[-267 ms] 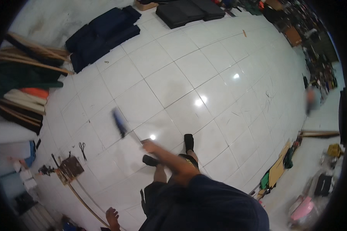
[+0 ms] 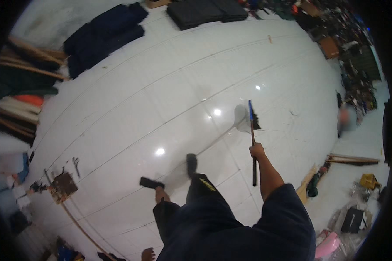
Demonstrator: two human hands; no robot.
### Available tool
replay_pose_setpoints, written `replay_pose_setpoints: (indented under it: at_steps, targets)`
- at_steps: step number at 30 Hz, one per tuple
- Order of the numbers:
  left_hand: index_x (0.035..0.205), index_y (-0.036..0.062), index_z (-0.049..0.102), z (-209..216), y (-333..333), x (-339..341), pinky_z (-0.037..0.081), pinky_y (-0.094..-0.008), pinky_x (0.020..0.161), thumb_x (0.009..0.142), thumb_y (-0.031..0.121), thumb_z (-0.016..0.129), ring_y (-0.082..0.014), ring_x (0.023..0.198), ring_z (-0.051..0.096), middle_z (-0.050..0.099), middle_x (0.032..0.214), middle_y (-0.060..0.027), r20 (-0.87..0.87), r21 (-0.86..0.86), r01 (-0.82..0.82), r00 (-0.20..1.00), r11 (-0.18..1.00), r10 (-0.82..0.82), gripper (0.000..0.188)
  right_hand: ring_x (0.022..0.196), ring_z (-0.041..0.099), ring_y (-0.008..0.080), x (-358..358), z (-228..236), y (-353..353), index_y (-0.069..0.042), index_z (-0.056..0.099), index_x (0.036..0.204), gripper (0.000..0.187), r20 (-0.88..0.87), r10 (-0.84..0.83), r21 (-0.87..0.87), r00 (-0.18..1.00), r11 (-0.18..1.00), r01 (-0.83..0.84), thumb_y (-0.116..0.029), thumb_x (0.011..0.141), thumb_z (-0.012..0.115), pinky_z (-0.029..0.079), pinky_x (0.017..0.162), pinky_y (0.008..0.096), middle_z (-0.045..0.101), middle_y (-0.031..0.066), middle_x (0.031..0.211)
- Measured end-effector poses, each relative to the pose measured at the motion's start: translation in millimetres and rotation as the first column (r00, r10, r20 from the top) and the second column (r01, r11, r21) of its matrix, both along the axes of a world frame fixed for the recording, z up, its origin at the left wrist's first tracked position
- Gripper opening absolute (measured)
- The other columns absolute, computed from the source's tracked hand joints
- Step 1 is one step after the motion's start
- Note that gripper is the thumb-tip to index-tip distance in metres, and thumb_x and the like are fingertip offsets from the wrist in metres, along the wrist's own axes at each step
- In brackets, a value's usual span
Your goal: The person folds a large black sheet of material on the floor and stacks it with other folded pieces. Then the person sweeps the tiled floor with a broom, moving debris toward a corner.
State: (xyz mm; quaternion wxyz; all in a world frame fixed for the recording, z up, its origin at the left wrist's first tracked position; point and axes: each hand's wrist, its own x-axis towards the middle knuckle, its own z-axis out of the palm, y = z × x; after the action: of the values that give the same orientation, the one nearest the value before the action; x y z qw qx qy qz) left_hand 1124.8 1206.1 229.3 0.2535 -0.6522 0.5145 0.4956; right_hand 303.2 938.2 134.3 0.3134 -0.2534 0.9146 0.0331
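Gripping the broom by its dark handle, right hand closed around the shaft about midway, fingers wrapped fully on it. Broom head, blue-backed with dark bristles, is out ahead of me, at or just above the white tiled floor; contact cannot be confirmed.

Change since 0.3 s ago: the broom head was on my left front, angled across my body; it now sits to my right front, shaft nearly upright in view. Judgement: one sweep stroke across the tiles has completed left to right.

Left hand: not visible, state cannot be told.

Feet: black sandals on the tiles just below the broom, one stepped forward.

Surroundings: dark folded cushions at the far edge of the floor; wooden strips lie to my right.

Containers: a black bag on the lower right among clutter; contents too small to make out.
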Motion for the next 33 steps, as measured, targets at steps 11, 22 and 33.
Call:
replay_pose_setpoints:
  at_steps: [11, 22, 33]
  targets:
    - [0.109, 0.0055, 0.055, 63, -222, -143, 0.04, -0.0277, 0.065, 0.089, 0.036, 0.054, -0.0128, 0.079, 0.051, 0.054, 0.09, -0.0012, -0.317, -0.263, -0.744, 0.668, 0.614, 0.674, 0.036, 0.076, 0.056, 0.0194, 146, 83, 35, -0.012, 0.05, 0.13, 0.051, 0.685, 0.174, -0.374, 0.707, 0.917, 0.138, -0.024, 0.081, 0.06, 0.047, 0.064, 0.0313, 0.06, 0.0134, 0.092]
    - [0.096, 0.0086, 0.056, 51, -102, -126, 0.041, -0.0269, 0.059, 0.092, 0.031, 0.048, -0.0117, 0.071, 0.051, 0.054, 0.082, -0.0007, -0.238, -0.359, -0.655, 0.753, 0.665, 0.614, 0.025, 0.06, 0.061, 0.0223, -32, -6, 200, -0.002, 0.065, 0.096, 0.022, 0.349, 0.124, -0.061, 0.929, 0.992, -0.109, -0.016, 0.08, 0.058, 0.048, 0.053, 0.0344, 0.062, 0.0144, 0.077]
    - [0.107, 0.0076, 0.056, 32, 161, -229, 0.045, -0.0309, 0.062, 0.086, 0.028, 0.053, -0.0172, 0.078, 0.057, 0.058, 0.092, -0.0052, 0.136, 0.269, -0.652, 0.754, 0.708, 0.642, 0.029, 0.051, 0.055, 0.0175, -119, 100, 294, -0.011, 0.048, 0.13, 0.047, 0.314, -0.047, -0.269, 0.948, 0.954, 0.137, -0.022, 0.086, 0.055, 0.049, 0.049, 0.0346, 0.06, 0.0118, 0.069]
